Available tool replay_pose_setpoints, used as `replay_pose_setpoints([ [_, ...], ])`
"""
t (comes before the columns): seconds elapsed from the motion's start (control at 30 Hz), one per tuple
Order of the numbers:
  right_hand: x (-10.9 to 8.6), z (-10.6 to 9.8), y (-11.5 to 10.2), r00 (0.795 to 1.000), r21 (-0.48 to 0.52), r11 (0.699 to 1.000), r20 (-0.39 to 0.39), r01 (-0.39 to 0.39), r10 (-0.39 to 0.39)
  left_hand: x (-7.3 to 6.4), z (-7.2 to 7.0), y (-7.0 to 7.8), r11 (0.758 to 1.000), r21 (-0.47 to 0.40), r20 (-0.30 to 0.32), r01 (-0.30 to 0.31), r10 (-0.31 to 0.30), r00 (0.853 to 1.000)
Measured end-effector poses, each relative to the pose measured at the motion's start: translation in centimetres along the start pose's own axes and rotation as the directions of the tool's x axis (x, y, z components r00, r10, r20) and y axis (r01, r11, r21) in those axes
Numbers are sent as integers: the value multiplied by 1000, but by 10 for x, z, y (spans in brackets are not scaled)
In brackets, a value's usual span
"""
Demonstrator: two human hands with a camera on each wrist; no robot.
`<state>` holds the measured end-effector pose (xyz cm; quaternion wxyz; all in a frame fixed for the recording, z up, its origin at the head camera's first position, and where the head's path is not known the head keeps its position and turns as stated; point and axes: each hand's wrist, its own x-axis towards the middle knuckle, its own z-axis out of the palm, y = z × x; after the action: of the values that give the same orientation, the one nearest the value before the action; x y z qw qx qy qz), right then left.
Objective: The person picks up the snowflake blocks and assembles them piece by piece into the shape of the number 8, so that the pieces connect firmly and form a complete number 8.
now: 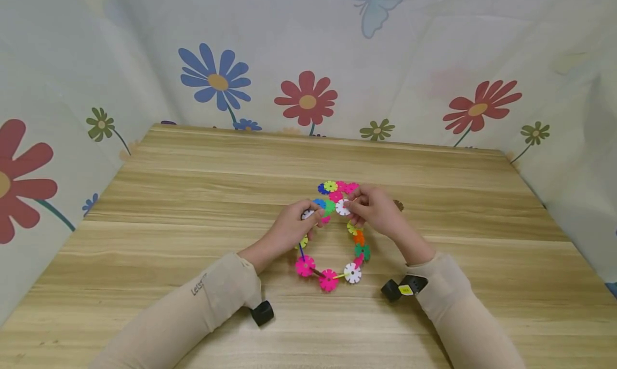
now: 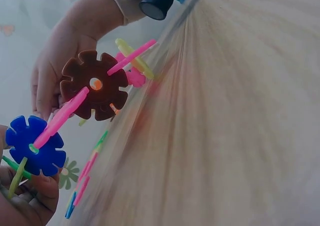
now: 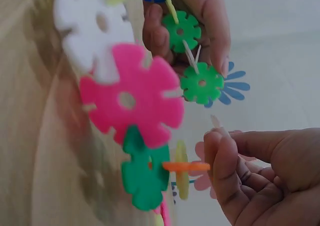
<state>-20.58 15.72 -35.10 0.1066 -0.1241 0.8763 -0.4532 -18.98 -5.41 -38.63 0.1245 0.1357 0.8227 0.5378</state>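
Observation:
Notched plastic snowflake discs are joined edge to edge in a curved chain on the wooden table, among them a pink disc [image 1: 329,280] and a white disc [image 1: 353,273] at the front. My left hand [image 1: 295,223] pinches the chain's left end near a white disc [image 1: 307,214]. In the right wrist view, green discs [image 3: 202,83] hang beside its fingers. My right hand [image 1: 383,211] pinches a separate white disc [image 1: 343,207] between thumb and fingertips, a short gap from the green disc. The chain's right side, with an orange disc [image 1: 359,237], runs below the right hand.
Behind the hands lie more discs, including a yellow one [image 1: 330,186] and a pink one [image 1: 352,188]. A brown disc [image 1: 398,204] is partly hidden behind the right hand. Black wrist cameras [image 1: 262,313] hang under both sleeves. A flowered curtain [image 1: 409,63] surrounds the table [image 1: 193,165].

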Motion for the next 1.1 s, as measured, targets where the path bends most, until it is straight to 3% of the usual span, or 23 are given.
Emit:
replay_pose_setpoints([
  [0.2,-1,9,-2,1000,68,998,11,7,-8,0,0,1,1000,7,0,-9,9,1000],
  [0.57,-1,8,-2,999,56,998,46,24,-27,0,1,-1,999,8,-9,-40,40,999],
  [0.77,-1,11,1,996,128,991,72,41,-50,0,1,-1,997,22,6,-69,69,998],
  [0.93,-2,15,0,998,159,986,48,39,-48,-1,3,-1,992,41,22,-116,115,993],
  [1.1,-3,19,-2,998,176,983,17,55,-59,-1,4,0,991,71,26,-114,113,993],
])
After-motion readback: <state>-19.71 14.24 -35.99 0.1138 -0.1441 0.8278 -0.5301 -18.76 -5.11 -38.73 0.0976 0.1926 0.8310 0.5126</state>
